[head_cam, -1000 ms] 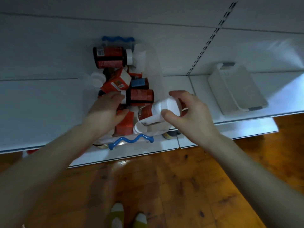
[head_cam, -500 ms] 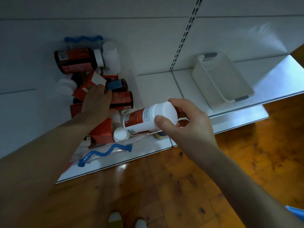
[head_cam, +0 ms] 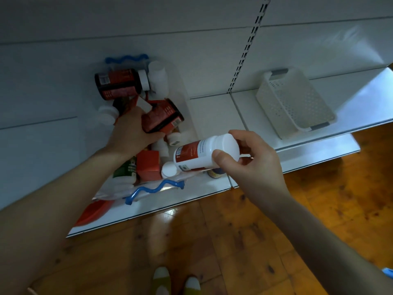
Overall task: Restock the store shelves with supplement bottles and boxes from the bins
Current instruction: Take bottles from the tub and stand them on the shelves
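The left hand [head_cam: 131, 133] covers the near end of the red-labelled dark bottle [head_cam: 164, 117], its fingertips out of sight. The print on the white bottle [head_cam: 202, 153] is too small to read, and that bottle hides most of a small jar [head_cam: 215, 173] behind it.

White back panel [head_cam: 191, 22] standing behind white shelves [head_cam: 212, 116], slotted upright [head_cam: 246, 52] splitting two bays. Glossy orange-brown wooden floor [head_cam: 234, 241] lying below, catching soft reflections. Light staying dim, brighter at right.
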### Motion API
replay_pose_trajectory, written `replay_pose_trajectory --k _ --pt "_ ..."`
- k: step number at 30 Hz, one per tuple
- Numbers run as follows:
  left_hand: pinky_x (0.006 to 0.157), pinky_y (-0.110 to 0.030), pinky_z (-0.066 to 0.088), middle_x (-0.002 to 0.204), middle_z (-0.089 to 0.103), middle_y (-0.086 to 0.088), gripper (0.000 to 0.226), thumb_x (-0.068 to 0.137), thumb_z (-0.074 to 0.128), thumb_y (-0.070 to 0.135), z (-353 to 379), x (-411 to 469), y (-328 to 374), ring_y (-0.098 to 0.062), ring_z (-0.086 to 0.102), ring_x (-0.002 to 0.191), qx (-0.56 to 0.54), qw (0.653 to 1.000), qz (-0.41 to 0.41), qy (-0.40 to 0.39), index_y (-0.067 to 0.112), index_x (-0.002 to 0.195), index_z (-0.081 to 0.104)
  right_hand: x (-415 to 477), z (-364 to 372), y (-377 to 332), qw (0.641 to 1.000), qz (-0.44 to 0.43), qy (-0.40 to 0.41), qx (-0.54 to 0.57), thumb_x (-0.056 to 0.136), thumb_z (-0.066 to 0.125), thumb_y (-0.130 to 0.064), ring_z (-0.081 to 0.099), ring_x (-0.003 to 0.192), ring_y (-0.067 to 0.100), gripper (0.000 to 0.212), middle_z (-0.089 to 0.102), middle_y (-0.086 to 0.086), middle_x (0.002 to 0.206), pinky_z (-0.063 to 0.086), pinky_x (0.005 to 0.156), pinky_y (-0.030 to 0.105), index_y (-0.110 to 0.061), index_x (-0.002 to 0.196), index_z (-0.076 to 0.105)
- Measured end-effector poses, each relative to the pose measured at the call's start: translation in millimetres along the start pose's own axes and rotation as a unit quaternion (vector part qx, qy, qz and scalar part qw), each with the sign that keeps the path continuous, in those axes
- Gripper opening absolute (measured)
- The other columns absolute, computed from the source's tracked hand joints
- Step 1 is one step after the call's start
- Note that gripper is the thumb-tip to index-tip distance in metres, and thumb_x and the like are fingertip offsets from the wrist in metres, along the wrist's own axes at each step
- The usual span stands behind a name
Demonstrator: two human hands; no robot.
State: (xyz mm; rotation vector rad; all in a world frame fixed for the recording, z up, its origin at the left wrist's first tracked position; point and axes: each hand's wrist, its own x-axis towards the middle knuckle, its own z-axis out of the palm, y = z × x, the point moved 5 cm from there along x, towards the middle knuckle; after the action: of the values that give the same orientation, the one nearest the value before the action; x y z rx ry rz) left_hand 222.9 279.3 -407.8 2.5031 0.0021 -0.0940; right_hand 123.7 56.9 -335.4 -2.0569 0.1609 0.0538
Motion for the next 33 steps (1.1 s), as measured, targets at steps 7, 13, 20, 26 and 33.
replay_pose_trajectory --k 7,13,20,26,33 --pt "0.072 -0.021 0.035 0.105 0.057 0.0 0.061 0.069 0.08 0.032 -39.2 -49.3 17.0 -0.018 0.055 0.097 -0.091 0.986 -0.119 0.073 0.006 0.116 0.05 -34.6 -17.9 -13.3 1.0 -0.024 0.006 0.016 0.074 0.072 -0.021 0.051 0.086 -0.019 0.035 0.053 -0.019 0.095 0.044 0.061 0.002 -0.035 0.098 0.05" --pt "0.072 -0.021 0.042 0.099 0.057 0.002 0.056 0.067 0.082 0.019 -67.1 -127.8 52.8 -0.012 0.056 0.086 -0.219 0.965 -0.127 0.07 0.011 0.113 0.051 -70.5 -42.6 -32.9 0.999 -0.011 -0.009 -0.033 0.074 0.072 -0.024 0.054 0.089 -0.003 0.04 0.051 -0.024 0.098 0.047 0.067 0.003 -0.034 0.107 0.051" --pt "0.068 -0.01 0.042 0.093 0.053 0.021 0.061 0.068 0.08 0.022 -113.4 -207.4 116.2 0.007 0.053 0.083 -0.301 0.944 -0.131 0.034 0.023 0.119 0.047 -99.5 -97.6 -78.2 0.998 0.013 -0.01 -0.057 0.078 0.07 -0.02 0.056 0.086 0.002 0.035 0.06 -0.008 0.1 0.047 0.075 0.014 -0.021 0.112 0.06" --pt "0.079 -0.021 0.048 0.102 0.059 0.013 0.066 0.066 0.08 0.016 -161.1 -234.6 158.7 0.003 0.056 0.091 -0.371 0.92 -0.118 0.049 0.017 0.123 0.046 -109.6 -136.9 -134.9 0.993 -0.026 -0.022 -0.114 0.085 0.06 -0.027 0.054 0.087 0.002 0.035 0.058 -0.007 0.102 0.044 0.071 0.015 -0.023 0.119 0.058" --pt "0.085 -0.027 0.048 0.107 0.06 0.005 0.072 0.058 0.087 0.026 -202.3 -230.2 202.9 -0.01 0.059 0.098 -0.425 0.901 -0.062 0.053 0.019 0.117 0.046 -114.8 -171.3 -212.2 0.964 -0.106 -0.115 -0.216 0.093 0.048 -0.014 0.042 0.074 -0.015 0.038 0.048 -0.016 0.106 0.033 0.066 0.0 -0.029 0.127 0.052"
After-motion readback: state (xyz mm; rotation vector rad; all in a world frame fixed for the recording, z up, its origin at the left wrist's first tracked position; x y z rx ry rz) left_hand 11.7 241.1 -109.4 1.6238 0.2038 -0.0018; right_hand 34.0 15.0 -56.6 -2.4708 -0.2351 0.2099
